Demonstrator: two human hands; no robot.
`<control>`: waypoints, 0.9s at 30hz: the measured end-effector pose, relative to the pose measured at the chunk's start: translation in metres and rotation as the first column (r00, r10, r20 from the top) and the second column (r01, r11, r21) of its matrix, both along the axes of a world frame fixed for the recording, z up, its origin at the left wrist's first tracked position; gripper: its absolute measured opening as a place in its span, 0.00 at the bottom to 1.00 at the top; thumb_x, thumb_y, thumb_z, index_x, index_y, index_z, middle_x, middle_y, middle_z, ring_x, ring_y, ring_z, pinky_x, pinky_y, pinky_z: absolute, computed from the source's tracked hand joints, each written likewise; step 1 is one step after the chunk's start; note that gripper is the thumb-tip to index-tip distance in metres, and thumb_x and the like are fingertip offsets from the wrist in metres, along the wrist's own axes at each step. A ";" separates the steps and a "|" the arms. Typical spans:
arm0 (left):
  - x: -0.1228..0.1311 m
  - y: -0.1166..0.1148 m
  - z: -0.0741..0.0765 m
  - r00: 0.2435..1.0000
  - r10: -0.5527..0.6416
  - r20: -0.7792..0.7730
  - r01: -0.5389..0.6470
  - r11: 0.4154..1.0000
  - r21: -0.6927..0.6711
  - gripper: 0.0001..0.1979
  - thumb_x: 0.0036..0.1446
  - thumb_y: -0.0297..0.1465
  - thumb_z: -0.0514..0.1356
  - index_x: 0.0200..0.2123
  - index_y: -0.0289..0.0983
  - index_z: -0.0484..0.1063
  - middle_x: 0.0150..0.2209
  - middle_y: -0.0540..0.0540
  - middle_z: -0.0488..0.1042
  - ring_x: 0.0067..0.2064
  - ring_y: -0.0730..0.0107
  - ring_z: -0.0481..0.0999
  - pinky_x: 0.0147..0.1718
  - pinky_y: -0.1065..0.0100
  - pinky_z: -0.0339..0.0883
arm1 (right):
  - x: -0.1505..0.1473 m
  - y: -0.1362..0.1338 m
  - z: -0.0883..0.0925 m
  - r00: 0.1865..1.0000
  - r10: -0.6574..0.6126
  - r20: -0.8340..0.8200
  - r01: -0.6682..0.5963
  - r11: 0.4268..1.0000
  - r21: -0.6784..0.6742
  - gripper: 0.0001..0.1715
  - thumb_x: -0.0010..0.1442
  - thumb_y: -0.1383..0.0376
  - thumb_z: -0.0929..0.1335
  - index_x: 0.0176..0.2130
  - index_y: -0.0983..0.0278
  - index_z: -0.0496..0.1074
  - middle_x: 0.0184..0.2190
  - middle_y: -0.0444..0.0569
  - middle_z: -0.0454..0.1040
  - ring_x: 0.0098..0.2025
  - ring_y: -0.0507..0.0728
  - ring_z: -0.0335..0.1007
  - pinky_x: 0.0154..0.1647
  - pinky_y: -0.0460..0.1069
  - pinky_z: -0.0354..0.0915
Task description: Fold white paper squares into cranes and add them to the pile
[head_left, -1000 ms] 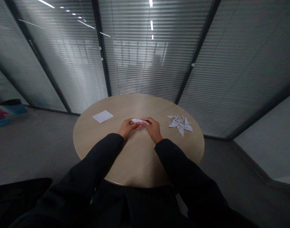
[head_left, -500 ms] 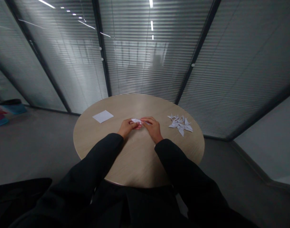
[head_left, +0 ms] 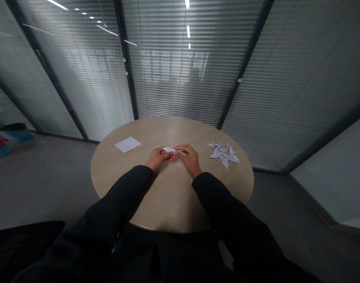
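Between my two hands, over the middle of the round table, is a small folded piece of white paper (head_left: 168,149). My left hand (head_left: 158,157) pinches its left part, thumb on the near side. My right hand (head_left: 189,158) has its fingertips closed on the right part, where a thin pointed end shows between the fingers. Fingers cover much of the folds. To the right lies a heap of several white folded-paper cranes (head_left: 224,152). A stack or sheet of flat white paper (head_left: 127,144) rests to the left of my hands.
The round wooden table (head_left: 171,208) stands close to a glass partition with blinds (head_left: 174,90). A blue bin with a dark rim (head_left: 17,133) is on the floor at far left. Something black (head_left: 23,243), perhaps a chair, sits at lower left.
My hands stay in nearly the same place, still holding the folded paper. The fingers of my right hand have shifted very slightly, and a bit more of the paper's pointed end shows.
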State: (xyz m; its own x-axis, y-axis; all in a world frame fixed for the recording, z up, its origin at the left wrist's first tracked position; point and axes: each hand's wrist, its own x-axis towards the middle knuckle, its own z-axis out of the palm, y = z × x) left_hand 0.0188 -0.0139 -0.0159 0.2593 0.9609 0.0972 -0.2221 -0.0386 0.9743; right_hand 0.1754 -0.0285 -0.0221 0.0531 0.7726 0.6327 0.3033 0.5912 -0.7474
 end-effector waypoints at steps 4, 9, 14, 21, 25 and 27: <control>0.000 -0.001 0.002 1.000 0.006 -0.002 -0.006 1.000 -0.013 0.09 0.46 0.24 0.67 0.33 0.28 0.75 0.31 0.39 0.80 0.34 0.64 0.80 0.44 0.60 0.73 | 0.000 0.000 0.001 1.000 -0.009 -0.004 0.009 1.000 0.009 0.08 0.54 0.58 0.70 0.32 0.60 0.77 0.37 0.49 0.74 0.43 0.57 0.71 0.43 0.52 0.69; 0.000 -0.002 0.004 1.000 -0.003 -0.007 0.002 1.000 -0.025 0.09 0.46 0.25 0.68 0.33 0.28 0.75 0.32 0.39 0.80 0.34 0.64 0.80 0.44 0.59 0.73 | 0.000 0.001 0.000 1.000 -0.004 -0.009 0.004 0.999 0.044 0.07 0.54 0.60 0.71 0.31 0.61 0.77 0.37 0.49 0.73 0.42 0.56 0.71 0.43 0.52 0.69; 0.000 -0.004 0.004 1.000 -0.004 0.012 0.004 1.000 -0.026 0.11 0.43 0.26 0.69 0.32 0.29 0.75 0.30 0.41 0.80 0.33 0.65 0.79 0.42 0.61 0.73 | 0.001 0.004 -0.003 1.000 -0.001 -0.004 0.001 1.000 0.018 0.08 0.53 0.59 0.71 0.30 0.61 0.76 0.37 0.48 0.73 0.42 0.56 0.70 0.43 0.52 0.68; 0.000 -0.002 0.000 1.000 0.002 0.009 -0.002 1.000 -0.022 0.12 0.40 0.27 0.71 0.30 0.29 0.75 0.28 0.43 0.79 0.31 0.66 0.79 0.39 0.64 0.73 | 0.002 0.005 -0.004 0.999 0.019 0.045 -0.017 0.998 -0.061 0.07 0.53 0.61 0.69 0.31 0.62 0.73 0.35 0.47 0.72 0.39 0.55 0.71 0.41 0.52 0.68; 0.000 0.000 -0.001 0.999 -0.024 0.021 0.024 1.000 -0.018 0.12 0.41 0.28 0.70 0.31 0.30 0.75 0.29 0.43 0.79 0.33 0.66 0.79 0.41 0.63 0.73 | 0.002 0.004 -0.003 0.995 -0.004 0.099 0.005 1.000 -0.015 0.05 0.54 0.62 0.68 0.31 0.61 0.72 0.35 0.47 0.71 0.38 0.55 0.70 0.41 0.51 0.68; 0.000 0.000 -0.001 0.999 -0.029 0.032 0.030 0.999 -0.016 0.12 0.42 0.28 0.69 0.32 0.29 0.76 0.30 0.42 0.79 0.33 0.66 0.79 0.42 0.62 0.73 | 0.003 0.004 -0.002 0.991 -0.012 0.134 0.009 1.000 0.020 0.04 0.54 0.63 0.68 0.32 0.61 0.72 0.35 0.48 0.71 0.38 0.56 0.70 0.40 0.51 0.68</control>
